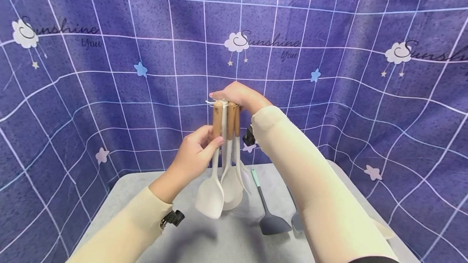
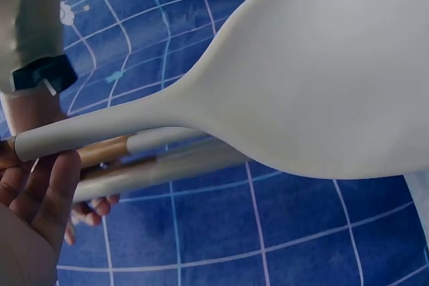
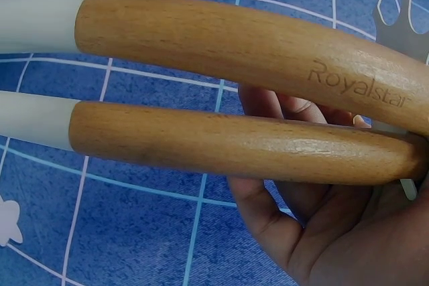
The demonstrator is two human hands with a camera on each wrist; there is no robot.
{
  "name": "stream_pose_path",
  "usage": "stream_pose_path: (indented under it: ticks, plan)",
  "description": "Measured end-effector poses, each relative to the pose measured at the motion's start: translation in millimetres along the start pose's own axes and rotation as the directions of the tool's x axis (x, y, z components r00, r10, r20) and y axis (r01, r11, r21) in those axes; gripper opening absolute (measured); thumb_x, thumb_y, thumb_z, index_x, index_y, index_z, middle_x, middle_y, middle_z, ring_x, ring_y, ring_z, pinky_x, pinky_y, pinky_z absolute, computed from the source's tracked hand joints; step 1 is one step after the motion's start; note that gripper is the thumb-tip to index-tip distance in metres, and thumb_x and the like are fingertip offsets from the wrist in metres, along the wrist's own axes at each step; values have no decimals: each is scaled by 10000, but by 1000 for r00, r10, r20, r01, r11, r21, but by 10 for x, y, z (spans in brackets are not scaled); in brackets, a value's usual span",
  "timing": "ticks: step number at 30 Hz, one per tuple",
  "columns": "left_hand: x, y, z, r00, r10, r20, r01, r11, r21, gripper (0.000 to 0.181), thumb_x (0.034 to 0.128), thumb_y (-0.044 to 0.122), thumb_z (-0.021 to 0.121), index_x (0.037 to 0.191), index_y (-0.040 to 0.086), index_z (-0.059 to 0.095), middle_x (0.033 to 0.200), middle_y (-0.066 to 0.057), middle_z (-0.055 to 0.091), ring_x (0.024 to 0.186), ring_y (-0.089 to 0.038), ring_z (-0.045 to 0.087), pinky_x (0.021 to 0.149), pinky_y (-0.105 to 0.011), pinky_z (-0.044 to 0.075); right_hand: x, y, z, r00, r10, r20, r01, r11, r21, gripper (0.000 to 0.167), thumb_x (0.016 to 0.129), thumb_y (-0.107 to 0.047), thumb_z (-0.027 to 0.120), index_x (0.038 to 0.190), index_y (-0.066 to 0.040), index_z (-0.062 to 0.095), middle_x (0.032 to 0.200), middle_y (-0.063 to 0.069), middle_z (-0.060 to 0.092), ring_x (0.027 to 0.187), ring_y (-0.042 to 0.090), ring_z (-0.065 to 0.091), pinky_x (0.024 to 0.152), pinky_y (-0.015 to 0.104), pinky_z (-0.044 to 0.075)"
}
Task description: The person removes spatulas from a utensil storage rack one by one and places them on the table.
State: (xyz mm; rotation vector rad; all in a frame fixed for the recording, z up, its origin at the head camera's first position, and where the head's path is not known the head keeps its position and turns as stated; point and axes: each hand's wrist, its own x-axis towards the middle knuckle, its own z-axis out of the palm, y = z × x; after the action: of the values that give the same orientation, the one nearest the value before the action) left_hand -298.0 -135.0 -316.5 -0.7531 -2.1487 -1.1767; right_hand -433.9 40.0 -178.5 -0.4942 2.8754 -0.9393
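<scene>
A white utensil rack (image 1: 224, 123) stands on the table, with several white kitchen tools with wooden handles hanging round its post. My left hand (image 1: 193, 151) pinches the wooden handle of the front one, a white spatula (image 1: 211, 198), between thumb and fingers. Its broad white blade (image 2: 322, 78) fills much of the left wrist view. Over the rack's top lies my right hand (image 1: 243, 94), gripping it from above. The right wrist view shows its fingers curled behind two wooden handles (image 3: 234, 138), near the rack's pronged hook plate (image 3: 405, 31). The handles partly cover those fingers.
To the right of the rack, a dark grey turner (image 1: 274, 224) with a mint handle end lies on the grey table (image 1: 146, 182). Another grey tool (image 1: 297, 221) is mostly hidden by my right sleeve. A purple-blue grid-patterned curtain (image 1: 164, 52) hangs behind and at both sides.
</scene>
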Motion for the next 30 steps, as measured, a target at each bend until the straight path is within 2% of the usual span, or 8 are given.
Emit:
stream_pose_path:
  ticks: [6, 13, 15, 17, 21, 23, 26, 30]
  plan:
    - [-56, -95, -207, 998, 23, -66, -23, 1000, 4, 131, 1111, 113, 714, 1205, 25, 744, 921, -109, 831, 765, -97, 714, 721, -215, 579, 4, 9, 14, 1000, -4, -4, 4, 1000, -8, 624, 1070, -641, 667, 1285, -68, 782, 1295, 109, 734, 969, 201, 726, 800, 359, 650]
    - [-126, -443, -468, 993, 4, -115, 4, 997, 71, 230, 1131, 111, 681, 1331, -2, 691, 947, -127, 839, 842, -136, 771, 776, -118, 573, 14, -3, 22, 1000, -7, -6, 7, 1000, 0, 647, 1066, -634, 683, 1351, -59, 760, 1362, 115, 709, 978, 197, 719, 821, 370, 661]
    - [-139, -571, -565, 993, -19, -114, 32, 992, 118, 250, 1145, 135, 664, 1350, -5, 687, 954, -137, 839, 863, -190, 788, 792, -178, 604, 19, -10, 26, 1000, -15, 1, 15, 1000, 4, 648, 1070, -637, 678, 1347, -57, 763, 1365, 118, 710, 968, 193, 721, 819, 364, 661]
    - [-150, -709, -667, 993, -55, -105, 73, 982, 176, 312, 1158, 172, 647, 1415, -4, 671, 994, -160, 848, 903, -274, 818, 842, -308, 654, 25, -12, 27, 1000, -17, 5, 17, 1000, 15, 639, 1073, -637, 676, 1339, -63, 768, 1360, 113, 715, 953, 189, 724, 816, 359, 662]
    - [-171, -993, -878, 982, -177, -67, 189, 933, 306, 393, 1176, 266, 613, 1475, 13, 646, 1067, -183, 841, 974, -383, 810, 922, -589, 631, 38, -4, 29, 1000, -17, 2, 16, 1000, 17, 626, 1077, -633, 676, 1317, -64, 775, 1347, 110, 719, 948, 191, 725, 818, 359, 663]
    - [-186, -1142, -979, 971, -233, -47, 234, 900, 366, 401, 1177, 294, 605, 1457, 12, 654, 1067, -188, 804, 965, -385, 769, 903, -603, 602, 44, 4, 32, 1000, -15, -1, 15, 1000, 12, 629, 1073, -632, 680, 1317, -60, 772, 1356, 113, 711, 974, 199, 719, 830, 373, 665]
    - [-210, -1351, -1105, 958, -285, -25, 265, 854, 449, 340, 1172, 299, 606, 1325, 6, 687, 1020, -190, 698, 911, -368, 674, 829, -564, 551, 46, 16, 32, 1000, -5, 1, 5, 1000, 7, 646, 1066, -634, 684, 1345, -56, 759, 1385, 116, 699, 1032, 215, 716, 866, 398, 672]
    - [-259, -1613, -1238, 942, -334, 28, 273, 814, 512, 351, 1179, 279, 588, 1298, -37, 686, 1054, -252, 681, 977, -447, 689, 865, -638, 565, 37, 24, 24, 1000, 6, 1, -6, 1000, 2, 673, 1065, -640, 683, 1397, -58, 742, 1422, 113, 688, 1090, 234, 718, 908, 423, 673]
